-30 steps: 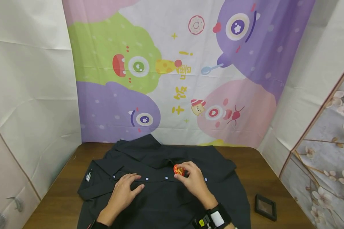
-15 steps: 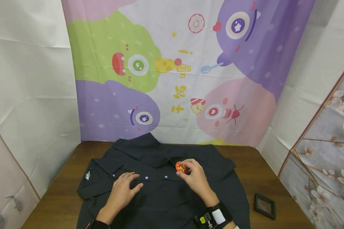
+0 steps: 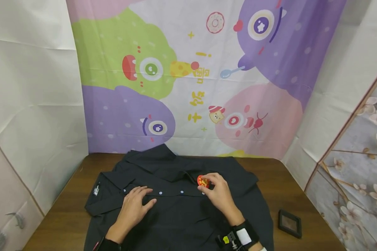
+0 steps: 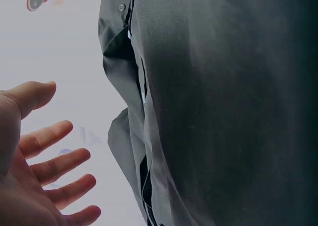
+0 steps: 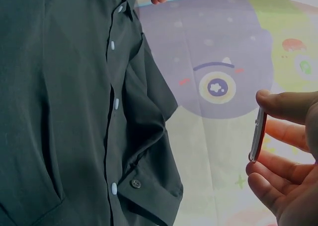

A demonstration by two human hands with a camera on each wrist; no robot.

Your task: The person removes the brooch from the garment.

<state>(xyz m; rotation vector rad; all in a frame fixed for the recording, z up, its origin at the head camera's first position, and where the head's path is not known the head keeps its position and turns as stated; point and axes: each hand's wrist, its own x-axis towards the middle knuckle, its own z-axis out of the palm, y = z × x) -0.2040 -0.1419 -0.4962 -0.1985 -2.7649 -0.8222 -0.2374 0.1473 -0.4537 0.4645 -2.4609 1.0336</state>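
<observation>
A dark button-up shirt (image 3: 176,216) lies spread on the brown table, with a row of pale buttons (image 3: 182,192) along its front. My right hand (image 3: 221,195) pinches a round red badge (image 3: 202,181) with a yellow pattern between thumb and fingers, above the shirt's button strip. Seen edge-on in the right wrist view, the badge (image 5: 257,134) is thin with a silvery back, apart from the cloth. My left hand (image 3: 133,209) hovers over the shirt's left part; its fingers (image 4: 54,166) are spread and hold nothing in the left wrist view.
A small black frame (image 3: 289,223) lies on the table (image 3: 308,240) right of the shirt. Behind the table hangs a cartoon-printed cloth (image 3: 188,139), with white sheeting (image 3: 34,87) at the left and a flower-patterned panel (image 3: 361,188) at the right.
My right hand has shifted a little to the right with the badge, showing a shirt button beside the thumb. My left hand has stayed nearly still over the shirt.
</observation>
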